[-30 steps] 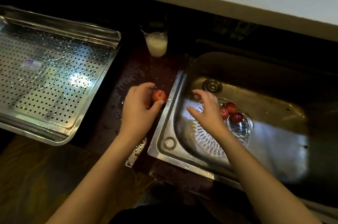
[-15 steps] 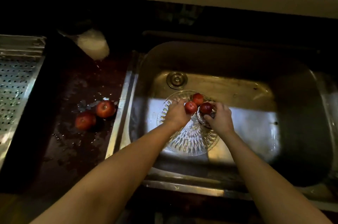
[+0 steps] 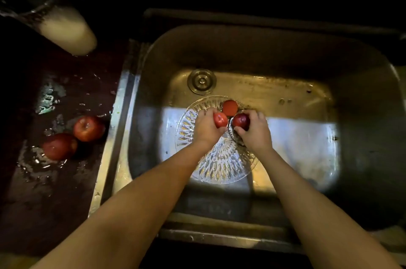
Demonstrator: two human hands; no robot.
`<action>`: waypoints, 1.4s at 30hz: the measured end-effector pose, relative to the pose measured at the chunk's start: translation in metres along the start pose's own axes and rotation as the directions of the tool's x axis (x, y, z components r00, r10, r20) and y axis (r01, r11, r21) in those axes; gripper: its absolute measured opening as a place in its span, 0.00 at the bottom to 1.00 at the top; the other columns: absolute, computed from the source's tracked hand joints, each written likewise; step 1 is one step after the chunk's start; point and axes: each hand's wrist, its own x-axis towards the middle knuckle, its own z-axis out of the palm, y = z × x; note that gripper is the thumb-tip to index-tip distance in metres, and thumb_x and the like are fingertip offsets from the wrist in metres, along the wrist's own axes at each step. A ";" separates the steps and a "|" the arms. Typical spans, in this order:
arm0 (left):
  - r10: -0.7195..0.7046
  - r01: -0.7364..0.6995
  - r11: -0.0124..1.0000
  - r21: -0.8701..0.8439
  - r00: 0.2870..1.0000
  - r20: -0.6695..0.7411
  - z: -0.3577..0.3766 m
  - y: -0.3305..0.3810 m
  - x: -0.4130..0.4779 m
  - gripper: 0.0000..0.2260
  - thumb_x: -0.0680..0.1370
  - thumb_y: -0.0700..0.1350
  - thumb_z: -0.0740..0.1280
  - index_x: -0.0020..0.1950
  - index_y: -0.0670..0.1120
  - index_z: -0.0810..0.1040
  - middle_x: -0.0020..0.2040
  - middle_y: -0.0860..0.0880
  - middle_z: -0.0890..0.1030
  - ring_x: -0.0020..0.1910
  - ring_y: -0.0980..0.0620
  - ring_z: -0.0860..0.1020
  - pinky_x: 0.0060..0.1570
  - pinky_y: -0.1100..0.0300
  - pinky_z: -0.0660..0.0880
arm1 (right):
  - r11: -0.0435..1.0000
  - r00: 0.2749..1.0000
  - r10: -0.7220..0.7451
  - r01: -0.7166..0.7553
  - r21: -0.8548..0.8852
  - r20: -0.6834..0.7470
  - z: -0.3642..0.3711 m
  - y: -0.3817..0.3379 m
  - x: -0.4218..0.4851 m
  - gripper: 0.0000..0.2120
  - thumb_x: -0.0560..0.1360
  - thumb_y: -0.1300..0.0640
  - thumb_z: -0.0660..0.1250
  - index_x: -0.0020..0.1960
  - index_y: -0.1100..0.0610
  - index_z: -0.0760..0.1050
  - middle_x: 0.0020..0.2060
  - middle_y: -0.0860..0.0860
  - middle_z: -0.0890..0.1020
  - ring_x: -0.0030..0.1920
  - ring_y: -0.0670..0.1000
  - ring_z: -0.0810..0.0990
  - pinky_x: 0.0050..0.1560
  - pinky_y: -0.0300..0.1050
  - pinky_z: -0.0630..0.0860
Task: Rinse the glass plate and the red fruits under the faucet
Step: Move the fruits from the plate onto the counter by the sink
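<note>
Red fruit [image 3: 220, 119] in left hand [image 3: 205, 129], dark fruit [image 3: 241, 120] in right hand [image 3: 256, 134]

We see a dim, warm scene. Light pools in the sink [image 3: 285, 93], with a pale bright band across its floor, and the glass plate [image 3: 219, 167] sparkles. Beyond the sink's far edge all is near black. Wet patches glint on the desk [image 3: 55, 192]. The cup [image 3: 68, 31] at its far left corner is smeared, and the sink's rim bows.

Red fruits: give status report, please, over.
Left grip holds one red fruit, right grip holds a darker fruit. Third fruit on glass plate in sink. Two more fruits on counter. Nothing blocking.
</note>
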 end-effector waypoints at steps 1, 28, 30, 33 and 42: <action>-0.002 0.002 1.000 -0.012 1.000 0.003 -0.003 0.001 -0.002 0.25 0.67 0.40 0.74 0.62 0.47 0.70 0.61 0.45 0.69 0.60 0.45 0.72 0.64 0.53 0.70 | 1.000 1.000 -0.012 0.012 0.024 0.007 -0.004 -0.003 -0.003 0.24 0.69 0.59 0.73 0.63 0.58 0.70 0.59 0.57 0.72 0.60 0.57 0.72 0.61 0.50 0.70; -0.223 0.146 0.973 -0.177 0.777 -0.589 -0.225 -0.076 -0.210 0.26 0.65 0.44 0.76 0.61 0.50 0.73 0.57 0.48 0.72 0.58 0.51 0.72 0.58 0.61 0.67 | 0.695 0.624 -0.712 0.690 0.202 0.321 0.013 -0.232 -0.132 0.24 0.68 0.53 0.73 0.62 0.54 0.71 0.56 0.51 0.71 0.56 0.49 0.72 0.55 0.35 0.66; -0.253 0.176 0.967 -0.187 0.763 -0.595 -0.226 -0.086 -0.211 0.25 0.66 0.44 0.76 0.61 0.50 0.73 0.57 0.48 0.72 0.58 0.51 0.72 0.56 0.63 0.66 | 0.697 0.620 -0.708 0.692 0.190 0.339 0.024 -0.235 -0.141 0.24 0.68 0.53 0.73 0.61 0.54 0.71 0.56 0.51 0.72 0.57 0.51 0.73 0.57 0.43 0.70; -0.299 0.210 0.953 -0.217 0.753 -0.586 -0.225 -0.096 -0.212 0.26 0.66 0.45 0.76 0.62 0.51 0.72 0.55 0.51 0.70 0.55 0.50 0.73 0.54 0.61 0.69 | 0.704 0.622 -0.693 0.692 0.160 0.364 0.035 -0.235 -0.149 0.23 0.68 0.52 0.72 0.61 0.52 0.70 0.58 0.50 0.72 0.59 0.51 0.72 0.58 0.47 0.72; -0.311 0.224 0.949 -0.221 0.770 -0.557 -0.223 -0.102 -0.213 0.27 0.69 0.48 0.74 0.65 0.50 0.69 0.59 0.47 0.71 0.60 0.47 0.71 0.62 0.52 0.70 | 0.701 0.639 -0.693 0.706 0.101 0.335 0.047 -0.233 -0.153 0.25 0.71 0.50 0.70 0.64 0.54 0.68 0.60 0.51 0.71 0.63 0.52 0.68 0.60 0.47 0.70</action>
